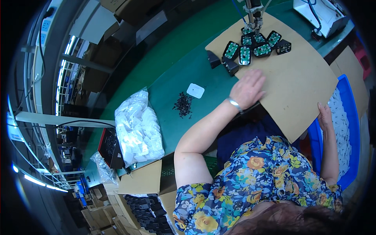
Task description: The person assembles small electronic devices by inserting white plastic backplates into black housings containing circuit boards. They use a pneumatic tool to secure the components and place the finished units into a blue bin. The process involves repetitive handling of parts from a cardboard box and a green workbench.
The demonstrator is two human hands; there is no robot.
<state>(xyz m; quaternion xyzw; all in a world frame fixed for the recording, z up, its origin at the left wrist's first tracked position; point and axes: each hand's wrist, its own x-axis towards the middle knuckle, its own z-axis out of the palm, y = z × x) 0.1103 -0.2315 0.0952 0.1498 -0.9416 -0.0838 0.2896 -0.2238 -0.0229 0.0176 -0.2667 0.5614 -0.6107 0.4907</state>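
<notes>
A large brown cardboard sheet [291,84] lies over the green table and juts past its front edge. My left hand [247,89] rests on the sheet's left side, fingers stretched out flat, with a silver bracelet at the wrist. At the sheet's right edge, my right hand [325,116] is closed on the cardboard; part of its grip is hidden. Beyond my left hand, several black housings with green circuit boards [245,55] lie grouped on the cardboard. Two darker black housings [230,65] sit at the sheet's left edge, close to my left fingers.
A machine head [254,15] hangs above the far housings. Left on the table are small black screws [183,105], a white plate [195,91] and a bag of white parts [139,131]. A blue bin [354,129] with white pieces stands at right; a box of black parts [147,213] is lower left.
</notes>
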